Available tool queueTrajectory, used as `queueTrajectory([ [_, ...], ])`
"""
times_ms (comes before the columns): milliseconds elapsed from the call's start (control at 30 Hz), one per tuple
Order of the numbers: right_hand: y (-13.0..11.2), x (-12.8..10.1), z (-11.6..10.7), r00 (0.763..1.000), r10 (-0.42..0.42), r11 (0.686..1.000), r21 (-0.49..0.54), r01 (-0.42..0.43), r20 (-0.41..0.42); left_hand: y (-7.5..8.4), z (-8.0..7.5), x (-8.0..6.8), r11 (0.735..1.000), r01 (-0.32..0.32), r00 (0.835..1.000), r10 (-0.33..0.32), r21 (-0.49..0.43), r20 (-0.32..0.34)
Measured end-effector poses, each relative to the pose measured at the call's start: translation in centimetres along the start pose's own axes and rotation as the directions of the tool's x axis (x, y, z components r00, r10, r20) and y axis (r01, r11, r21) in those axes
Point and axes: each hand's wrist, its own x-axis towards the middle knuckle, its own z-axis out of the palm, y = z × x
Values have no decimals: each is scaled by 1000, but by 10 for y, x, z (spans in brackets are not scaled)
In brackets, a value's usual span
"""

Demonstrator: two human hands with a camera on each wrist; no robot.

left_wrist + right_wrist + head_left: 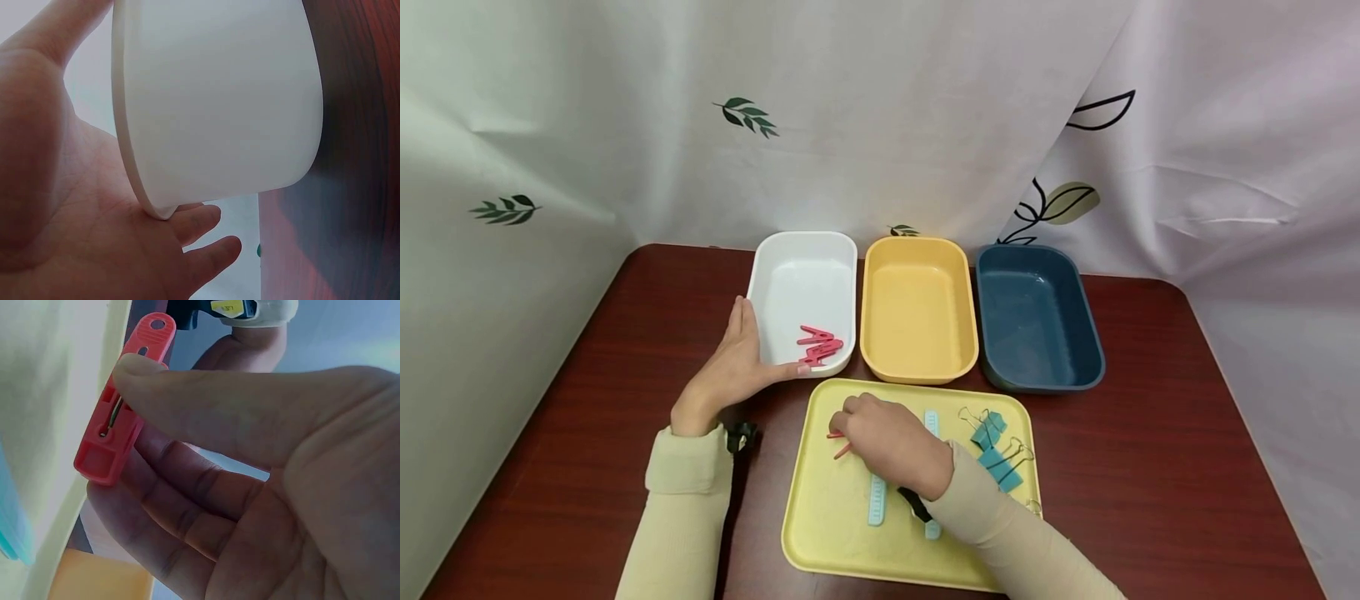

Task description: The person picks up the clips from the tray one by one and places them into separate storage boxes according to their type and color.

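My left hand [730,367] rests against the near left corner of the white bin [801,287], fingers straight along its side and thumb over the front rim. In the left wrist view, the bin's rim [128,156] lies against the palm. A few red clothespins [822,346] lie at the near end inside that bin. Above the yellow tray [827,517], my right hand [891,437] pinches another red clothespin [125,400] between thumb and fingers. Light blue ridged strips [877,500] lie beneath this hand, partly covered by it.
Several teal binder clips [1000,467] lie on the tray's right side, some hidden by the right sleeve. A yellow bin [919,317] and a dark blue bin [1037,325] stand right of the white one. A patterned white cloth [880,117] hangs behind the dark red table [1180,450].
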Motion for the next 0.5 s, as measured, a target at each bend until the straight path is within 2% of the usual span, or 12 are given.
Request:
queueTrajectory([
  [333, 3, 4, -6, 1000, 8, 1000, 21, -8, -9, -1, 0, 0, 1000, -7, 1000, 7, 1, -5],
  [500, 5, 6, -10, 999, -3, 1000, 22, 4, -40, -1, 1, 1, 1000, -9, 1000, 9, -2, -4],
])
